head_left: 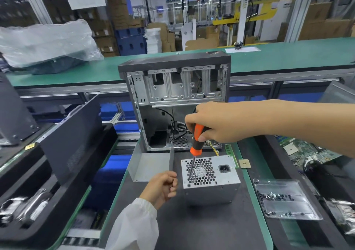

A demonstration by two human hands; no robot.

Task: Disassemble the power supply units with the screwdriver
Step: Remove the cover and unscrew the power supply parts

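Note:
A silver power supply unit [221,174] stands on the dark mat, its fan grille and socket facing up. My right hand [215,121] grips an orange and black screwdriver [196,140]; the shaft slants down and its tip rests at the lower left corner of the grille. Just left of the unit my left hand [163,185] is curled with fingers bent, touching or nearly touching the unit's side; whether it holds anything is unclear. A bent grey metal cover [146,166] lies behind that hand.
An open computer case [176,88] stands upright behind the unit. A clear plastic tray [284,198] with several screws sits at the right, a circuit board [307,149] beyond it. Dark side panels [73,134] lean at the left. A small chip [245,163] lies beside the unit.

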